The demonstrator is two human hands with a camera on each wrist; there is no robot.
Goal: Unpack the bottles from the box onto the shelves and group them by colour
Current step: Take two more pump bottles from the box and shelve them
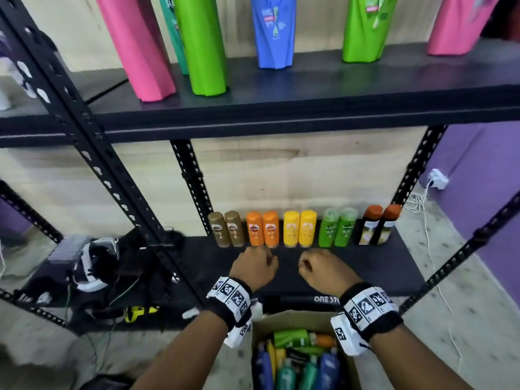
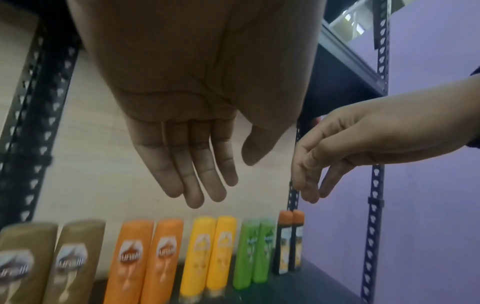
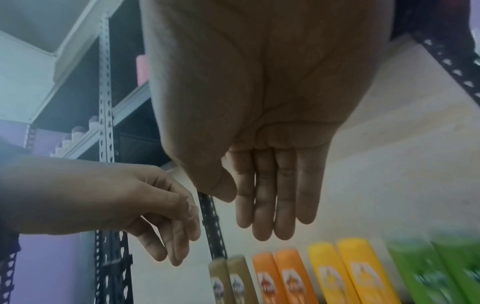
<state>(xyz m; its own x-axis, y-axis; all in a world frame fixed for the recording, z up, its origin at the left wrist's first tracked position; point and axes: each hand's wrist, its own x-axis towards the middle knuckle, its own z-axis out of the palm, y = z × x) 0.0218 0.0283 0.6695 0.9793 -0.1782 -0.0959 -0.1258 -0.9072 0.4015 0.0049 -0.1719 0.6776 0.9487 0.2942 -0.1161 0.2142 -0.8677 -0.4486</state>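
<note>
On the lower shelf (image 1: 365, 266) bottles stand in pairs against the back wall: brown (image 1: 226, 229), orange (image 1: 263, 229), yellow (image 1: 299, 229), green (image 1: 337, 228), and black with orange caps (image 1: 377, 225). My left hand (image 1: 254, 266) hovers just in front of the orange pair and holds nothing. My right hand (image 1: 320, 267) hovers in front of the yellow pair, also bare. In the wrist views the left fingers (image 2: 192, 174) and the right fingers (image 3: 272, 195) hang straight and relaxed. Below my wrists an open cardboard box (image 1: 298, 319) holds several blue, green, yellow and orange bottles (image 1: 298, 361).
The upper shelf (image 1: 309, 105) carries big pink, green and blue bottles (image 1: 274, 32). A slanted black post (image 1: 112, 192) divides off the left bay, which is full of cables and gear (image 1: 92, 266). A wall socket with a white cable (image 1: 437, 178) is at the right.
</note>
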